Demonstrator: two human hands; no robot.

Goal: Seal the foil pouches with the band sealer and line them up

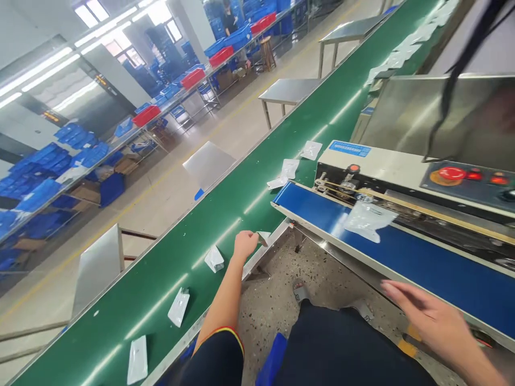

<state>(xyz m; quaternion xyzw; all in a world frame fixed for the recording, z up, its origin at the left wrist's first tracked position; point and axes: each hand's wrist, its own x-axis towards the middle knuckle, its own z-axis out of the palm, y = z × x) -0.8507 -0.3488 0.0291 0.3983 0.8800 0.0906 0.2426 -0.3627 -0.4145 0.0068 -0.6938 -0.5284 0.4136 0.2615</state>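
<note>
My left hand [244,244] reaches out to the near edge of the green conveyor belt [225,214] and pinches a small white plastic packet [264,236]. My right hand [422,316] hovers open, fingers stretched, just in front of the blue belt [422,268] of the sealing machine, holding nothing. A clear packet [368,217] lies on that blue belt, under the sealing head. More white packets lie on the green belt: one [214,259] close to my left hand, one [178,306] lower down, one [137,359] at the bottom left.
The sealing machine [402,166] has red buttons [453,173] on its panel. Several packets [289,169] lie farther up the green belt. Steel tables [287,90] stand beyond it. Shelves with blue and red crates [147,114] line the far side, where a person stands.
</note>
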